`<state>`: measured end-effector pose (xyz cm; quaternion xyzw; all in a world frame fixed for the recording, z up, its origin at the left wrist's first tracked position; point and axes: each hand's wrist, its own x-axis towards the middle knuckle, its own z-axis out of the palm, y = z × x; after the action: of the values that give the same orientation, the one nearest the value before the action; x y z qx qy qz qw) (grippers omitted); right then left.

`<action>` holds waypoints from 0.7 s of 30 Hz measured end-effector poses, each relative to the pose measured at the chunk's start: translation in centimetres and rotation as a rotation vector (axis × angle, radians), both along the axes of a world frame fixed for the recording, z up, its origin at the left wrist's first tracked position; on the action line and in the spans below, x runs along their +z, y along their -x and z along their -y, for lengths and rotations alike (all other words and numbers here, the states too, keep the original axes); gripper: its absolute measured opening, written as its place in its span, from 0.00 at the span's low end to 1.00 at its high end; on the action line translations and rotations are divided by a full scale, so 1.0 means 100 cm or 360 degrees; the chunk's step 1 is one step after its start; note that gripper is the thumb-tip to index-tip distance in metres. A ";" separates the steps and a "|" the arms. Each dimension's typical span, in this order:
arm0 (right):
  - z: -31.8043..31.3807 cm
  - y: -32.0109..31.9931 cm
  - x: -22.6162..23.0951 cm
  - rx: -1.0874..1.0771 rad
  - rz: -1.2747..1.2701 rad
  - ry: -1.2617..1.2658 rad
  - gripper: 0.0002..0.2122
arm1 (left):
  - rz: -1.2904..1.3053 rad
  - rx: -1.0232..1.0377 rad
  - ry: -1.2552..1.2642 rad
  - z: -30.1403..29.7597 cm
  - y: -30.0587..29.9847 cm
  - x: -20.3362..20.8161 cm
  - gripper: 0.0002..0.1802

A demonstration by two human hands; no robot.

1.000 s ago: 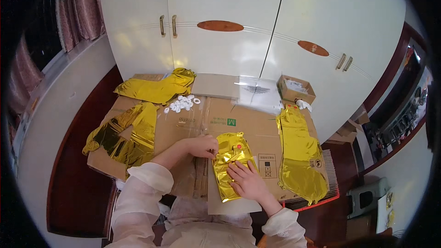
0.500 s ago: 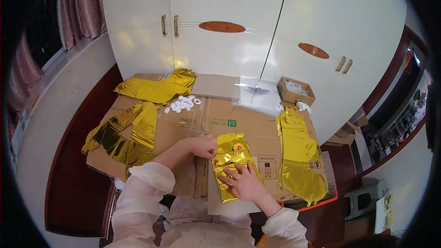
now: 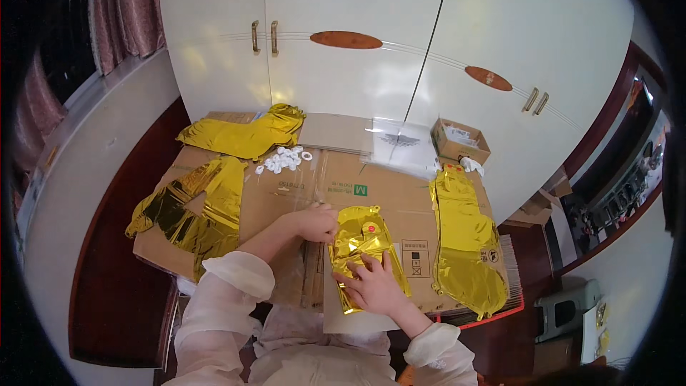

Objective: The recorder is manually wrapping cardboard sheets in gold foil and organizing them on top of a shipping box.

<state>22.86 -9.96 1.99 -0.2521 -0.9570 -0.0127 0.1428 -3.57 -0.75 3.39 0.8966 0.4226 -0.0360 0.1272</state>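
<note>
A folded gold foil balloon [image 3: 355, 232] with a small red dot near its top lies in front of me on flattened cardboard. My left hand [image 3: 316, 223] is closed at its left edge, with the fingertips against the foil; the exact pinch is partly hidden. Spread across the lower part of the same balloon is my right hand [image 3: 375, 286], palm down, fingers apart. Beneath the balloon's lower end a pale sheet [image 3: 339, 323] juts past the cardboard's front edge.
More gold foil balloons lie at the right [image 3: 464, 243], left [image 3: 221, 204] and back left [image 3: 243, 136]. Small white rings [image 3: 284, 160] are heaped beyond my left hand. Clear plastic bags [image 3: 404, 146] and a small carton [image 3: 461, 141] stand before the white cabinet [image 3: 343, 86].
My right hand has slid slightly left and down over the foil. My left hand has shifted a little up at the balloon's edge.
</note>
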 end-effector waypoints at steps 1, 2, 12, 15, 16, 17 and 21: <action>0.000 0.000 0.000 0.0001 -0.0003 0.0007 0.21 | 0.0004 0.0025 -0.0071 0.002 0.000 0.000 0.10; 0.000 0.000 -0.001 0.0000 -0.0003 0.0009 0.21 | 0.0007 0.0050 -0.0142 0.004 -0.001 0.000 0.10; 0.000 -0.001 -0.001 -0.0031 -0.0002 0.0074 0.22 | 0.0219 -0.0154 -0.0877 0.128 -0.009 0.006 0.13; 0.000 -0.002 -0.001 -0.0026 -0.0024 0.0076 0.21 | 0.0217 -0.0141 -0.0884 0.134 -0.006 0.003 0.17; 0.001 -0.002 -0.001 -0.0024 -0.0031 0.0072 0.21 | 0.0201 -0.0128 -0.0879 0.133 -0.004 -0.001 0.18; 0.001 -0.002 -0.001 -0.0022 -0.0031 0.0077 0.21 | 0.0185 -0.0116 -0.0874 0.131 -0.002 -0.004 0.19; 0.000 -0.002 -0.002 -0.0033 -0.0007 0.0092 0.21 | 0.0137 -0.0120 -0.0770 0.125 0.003 -0.011 0.22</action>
<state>23.07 -9.96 1.83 -0.2659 -0.9540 0.0142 0.1374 -3.89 -13.26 2.31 0.9168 0.3794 0.0997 -0.0748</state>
